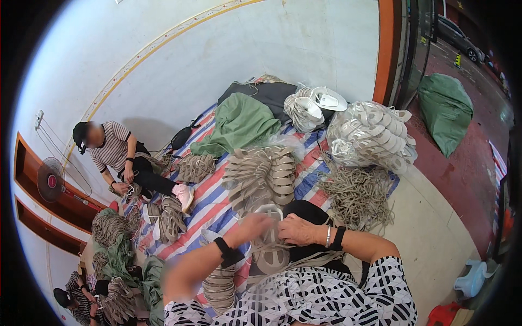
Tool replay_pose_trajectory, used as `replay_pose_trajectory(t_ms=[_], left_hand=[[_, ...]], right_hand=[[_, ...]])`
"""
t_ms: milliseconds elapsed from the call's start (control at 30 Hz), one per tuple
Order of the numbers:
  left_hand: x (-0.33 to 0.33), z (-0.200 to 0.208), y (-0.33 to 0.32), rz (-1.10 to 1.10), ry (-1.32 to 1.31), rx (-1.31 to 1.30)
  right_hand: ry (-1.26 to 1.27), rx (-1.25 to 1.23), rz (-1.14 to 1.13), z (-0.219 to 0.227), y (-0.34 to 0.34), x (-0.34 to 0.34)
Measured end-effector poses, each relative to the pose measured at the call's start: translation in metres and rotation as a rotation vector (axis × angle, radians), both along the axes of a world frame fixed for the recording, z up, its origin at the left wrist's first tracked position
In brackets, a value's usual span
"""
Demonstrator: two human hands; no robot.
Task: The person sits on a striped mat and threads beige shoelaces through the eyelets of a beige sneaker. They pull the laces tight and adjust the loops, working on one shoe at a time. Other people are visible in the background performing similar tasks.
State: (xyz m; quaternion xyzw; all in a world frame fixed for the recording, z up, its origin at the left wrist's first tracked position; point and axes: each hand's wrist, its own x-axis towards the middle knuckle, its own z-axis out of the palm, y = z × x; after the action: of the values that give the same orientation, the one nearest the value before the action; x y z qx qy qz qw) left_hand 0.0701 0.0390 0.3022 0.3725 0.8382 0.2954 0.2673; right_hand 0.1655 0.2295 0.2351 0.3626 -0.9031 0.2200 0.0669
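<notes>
A beige and white shoe upper (270, 234) lies in front of me, over my lap, between my two hands. My left hand (254, 227) is at its left side; motion blurs the fingers, so their grip is unclear. On the upper's right edge, my right hand (299, 230) has its fingers curled closed, pinching there. Whether a lace is also between those fingers is hidden. Just beyond is a large fanned pile of beige shoe uppers (260, 176). A stack of nested uppers (219, 288) stands by my left forearm.
A striped tarp (204, 198) covers the floor. Tangled beige laces (359, 195) lie at right, below a clear bag of uppers (372, 136). A green cloth sack (239, 122) lies beyond. One person (117, 149) sits at left, another (81, 299) at lower left. A blue stool (472, 278) stands at right.
</notes>
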Motion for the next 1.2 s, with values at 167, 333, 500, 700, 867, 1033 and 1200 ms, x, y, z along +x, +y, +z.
replay_pose_trajectory(t_ms=[167, 333, 500, 700, 867, 1033, 1200], left_hand=[[0.004, -0.016, 0.012, 0.131, -0.465, 0.014], [0.006, -0.032, 0.011, -0.171, -0.113, 0.003], [0.0, -0.044, 0.032, -0.501, 0.204, -0.43], [-0.005, -0.032, 0.015, -0.519, 0.118, 0.045], [0.003, -0.001, -0.027, 0.394, -0.357, 0.31], [0.035, -0.005, -0.03, 0.239, 0.282, 0.378], [-0.04, -0.044, -0.09, 0.607, 0.425, 0.371]], right_hand=[[0.032, 0.001, 0.024, -0.001, 0.002, 0.003], [0.182, 0.025, -0.088, -0.003, 0.002, 0.012], [0.323, -0.024, -0.132, -0.004, 0.0, 0.019], [0.282, -0.042, -0.157, -0.003, 0.007, 0.019], [-0.109, -0.13, -0.227, 0.012, -0.012, 0.015], [-0.728, -0.789, -0.261, 0.027, -0.076, -0.002], [-1.048, -1.224, -0.135, -0.02, -0.015, 0.005]])
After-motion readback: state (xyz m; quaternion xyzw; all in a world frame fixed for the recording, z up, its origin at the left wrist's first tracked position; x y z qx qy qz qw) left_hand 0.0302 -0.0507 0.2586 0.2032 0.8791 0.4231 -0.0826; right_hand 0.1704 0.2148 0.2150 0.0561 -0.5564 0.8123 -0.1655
